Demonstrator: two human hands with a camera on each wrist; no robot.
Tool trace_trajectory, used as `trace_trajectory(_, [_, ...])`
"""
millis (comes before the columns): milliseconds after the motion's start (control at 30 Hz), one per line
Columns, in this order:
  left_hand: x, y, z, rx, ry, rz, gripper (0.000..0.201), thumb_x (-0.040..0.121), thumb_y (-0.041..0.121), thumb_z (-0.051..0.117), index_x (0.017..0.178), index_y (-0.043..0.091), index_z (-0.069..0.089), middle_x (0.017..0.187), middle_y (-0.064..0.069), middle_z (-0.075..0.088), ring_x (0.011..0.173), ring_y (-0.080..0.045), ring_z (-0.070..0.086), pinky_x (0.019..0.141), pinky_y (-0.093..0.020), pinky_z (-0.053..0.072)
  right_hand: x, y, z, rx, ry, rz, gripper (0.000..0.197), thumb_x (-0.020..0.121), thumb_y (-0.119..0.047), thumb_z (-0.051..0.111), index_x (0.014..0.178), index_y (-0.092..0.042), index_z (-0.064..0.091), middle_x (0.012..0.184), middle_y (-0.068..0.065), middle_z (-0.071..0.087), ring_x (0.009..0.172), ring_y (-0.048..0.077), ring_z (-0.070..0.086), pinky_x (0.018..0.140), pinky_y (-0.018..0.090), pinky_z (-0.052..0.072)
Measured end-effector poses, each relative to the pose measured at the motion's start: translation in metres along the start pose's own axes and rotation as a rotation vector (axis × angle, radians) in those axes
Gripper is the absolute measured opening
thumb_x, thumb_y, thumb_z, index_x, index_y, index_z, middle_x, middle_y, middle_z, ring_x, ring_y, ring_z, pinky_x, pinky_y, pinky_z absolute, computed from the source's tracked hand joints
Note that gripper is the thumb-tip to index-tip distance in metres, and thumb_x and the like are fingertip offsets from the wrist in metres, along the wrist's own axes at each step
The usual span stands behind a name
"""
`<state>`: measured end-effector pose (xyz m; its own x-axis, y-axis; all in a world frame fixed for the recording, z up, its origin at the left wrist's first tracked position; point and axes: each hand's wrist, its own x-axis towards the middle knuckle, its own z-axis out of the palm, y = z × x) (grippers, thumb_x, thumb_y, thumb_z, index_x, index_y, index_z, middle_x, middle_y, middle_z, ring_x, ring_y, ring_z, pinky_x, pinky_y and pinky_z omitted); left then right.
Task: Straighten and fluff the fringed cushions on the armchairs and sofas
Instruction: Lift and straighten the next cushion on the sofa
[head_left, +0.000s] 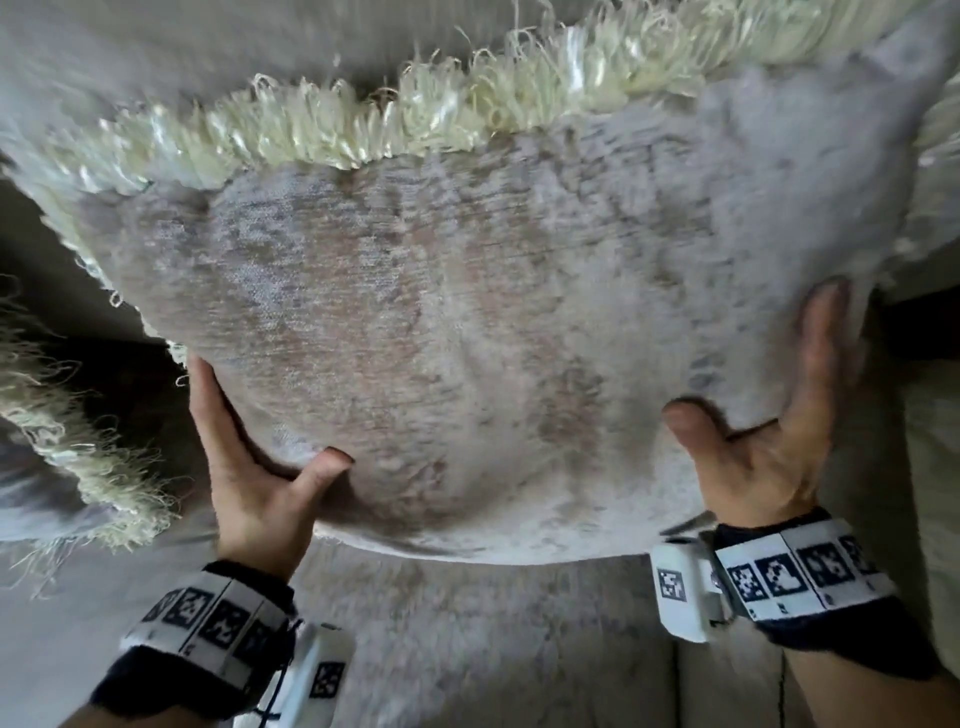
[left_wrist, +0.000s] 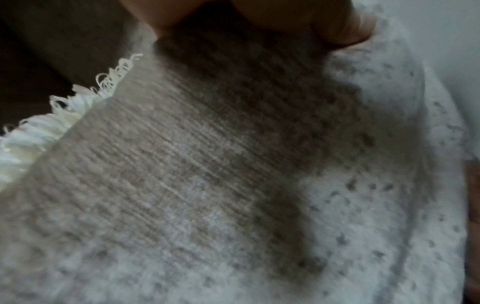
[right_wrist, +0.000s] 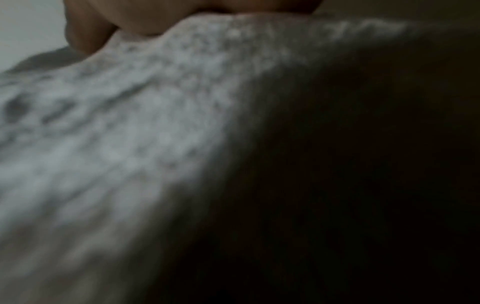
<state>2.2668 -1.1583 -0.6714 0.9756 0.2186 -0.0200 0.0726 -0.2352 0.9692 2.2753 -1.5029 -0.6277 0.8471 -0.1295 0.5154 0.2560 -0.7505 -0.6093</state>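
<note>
Head view: fringed cushion (head_left: 467, 322) held up against the seat back, cream fringe (head_left: 363, 130) along its top edge; left hand (head_left: 249, 467) flat against the cushion's lower left edge, thumb pressed into the face; right hand (head_left: 763, 447) flat against its lower right edge, thumb spread; second fringed cushion (head_left: 78, 467) just left of the first. Black-and-white marker squares on both wristbands (head_left: 795, 577), no readable words, no brand.
Left wrist view: woven cushion face (left_wrist: 207, 164) filling the picture, fringe (left_wrist: 39, 133) at its left edge, thumb (left_wrist: 337, 22) on the fabric.
Right wrist view: blurred cushion fabric (right_wrist: 116, 123), a fingertip (right_wrist: 88, 30) at its edge, half the picture dark.
Risk, judged: uneven squeeze leaving the cushion lopsided; fringe tangling or folding under on setting down
</note>
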Motion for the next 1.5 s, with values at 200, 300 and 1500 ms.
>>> trace_trajectory(200, [-0.009, -0.001, 0.011, -0.093, 0.214, -0.110, 0.112, 0.079, 0.079, 0.056, 0.155, 0.007, 0.015, 0.156, -0.013, 0.036, 0.145, -0.019, 0.035, 0.123, -0.036, 0.028, 0.080, -0.034, -0.011, -0.036, -0.223, -0.078, 0.099, 0.080, -0.074, 0.064, 0.157, -0.027, 0.024, 0.156, -0.011, 0.029, 0.145, 0.017, 0.032, 0.121, 0.036, 0.028])
trace_trajectory(300, [-0.011, -0.003, 0.022, -0.103, 0.300, -0.230, 0.082, 0.088, 0.059, 0.042, 0.155, 0.017, 0.022, 0.150, -0.022, 0.042, 0.137, -0.030, 0.042, 0.118, -0.044, 0.033, 0.105, -0.047, -0.009, -0.011, -0.294, -0.154, 0.093, 0.081, -0.066, 0.070, 0.154, -0.024, 0.031, 0.146, -0.004, 0.033, 0.141, 0.012, 0.035, 0.118, 0.024, 0.029])
trace_trajectory(1500, [-0.015, 0.006, 0.047, -0.294, 0.650, -0.441, 0.062, 0.087, 0.055, 0.058, 0.133, 0.016, 0.046, 0.140, -0.015, 0.045, 0.119, -0.015, 0.054, 0.109, -0.031, 0.045, 0.086, -0.067, -0.030, -0.108, -0.206, -0.230, 0.056, 0.083, -0.021, 0.081, 0.128, 0.004, 0.060, 0.120, 0.024, 0.037, 0.112, 0.038, 0.052, 0.097, 0.006, 0.038])
